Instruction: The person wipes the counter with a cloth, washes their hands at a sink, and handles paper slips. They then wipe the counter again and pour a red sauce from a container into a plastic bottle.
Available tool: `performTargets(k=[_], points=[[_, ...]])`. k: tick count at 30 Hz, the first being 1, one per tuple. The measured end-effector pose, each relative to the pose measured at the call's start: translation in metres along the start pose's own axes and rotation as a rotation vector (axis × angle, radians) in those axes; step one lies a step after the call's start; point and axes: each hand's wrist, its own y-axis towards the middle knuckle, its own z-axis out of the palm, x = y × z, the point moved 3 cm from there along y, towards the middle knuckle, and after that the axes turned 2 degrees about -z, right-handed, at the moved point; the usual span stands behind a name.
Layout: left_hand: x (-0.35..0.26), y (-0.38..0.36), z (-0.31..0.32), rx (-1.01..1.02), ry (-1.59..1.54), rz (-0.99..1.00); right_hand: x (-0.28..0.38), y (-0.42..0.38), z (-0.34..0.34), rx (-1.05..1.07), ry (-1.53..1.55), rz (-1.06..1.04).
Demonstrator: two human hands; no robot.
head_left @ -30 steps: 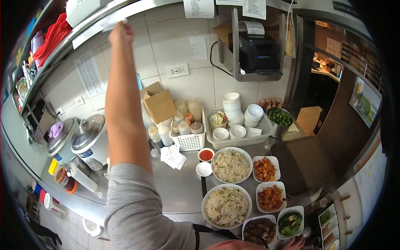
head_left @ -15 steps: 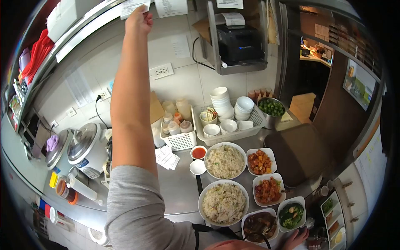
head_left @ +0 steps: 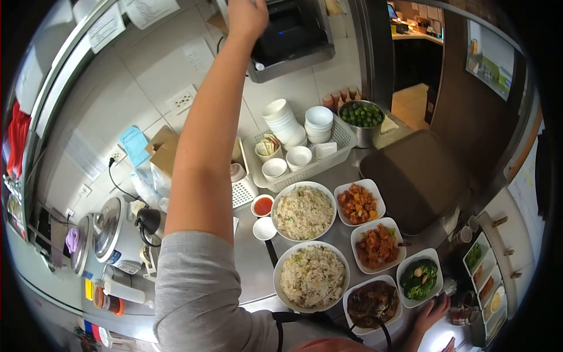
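The left hand [head_left: 247,17] is raised with fingers curled, grip indiscernible, at the black receipt printer [head_left: 287,29] just beyond its fingertips, whose slip would likely be flimsy, best pinched by its edge; the right hand [head_left: 431,314], fingers spread, rests beside the greens dish [head_left: 419,280].

My left hand [head_left: 246,17] at the glossy black plastic printer [head_left: 290,29], below it brushed steel counter [head_left: 252,267], white glazed bowls [head_left: 284,123], matt grey cotton sleeve [head_left: 199,293]

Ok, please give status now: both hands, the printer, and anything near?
Left hand raised at the receipt printer, grip unclear. Right hand low, open, beside the greens dish. Rice plates and brown tray on the counter below.
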Motion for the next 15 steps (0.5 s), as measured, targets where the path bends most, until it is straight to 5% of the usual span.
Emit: performTargets(k=[3,6,12,15], points=[[0.022,0.005,0.029,0.370,-0.185,-0.443,0.004,0.002,-0.001,-0.013,0.020,-0.023],[0.047,0.011,0.058,0.446,-0.122,-0.457,0.002,0.001,-0.001,-0.002,0.014,-0.013],[0.018,-0.002,0.028,0.275,-0.142,-0.349,-0.006,-0.001,0.001,-0.016,-0.001,-0.001],[0.002,-0.008,-0.001,0.097,-0.481,-0.423,-0.003,0.002,0.000,-0.037,-0.001,-0.001]])
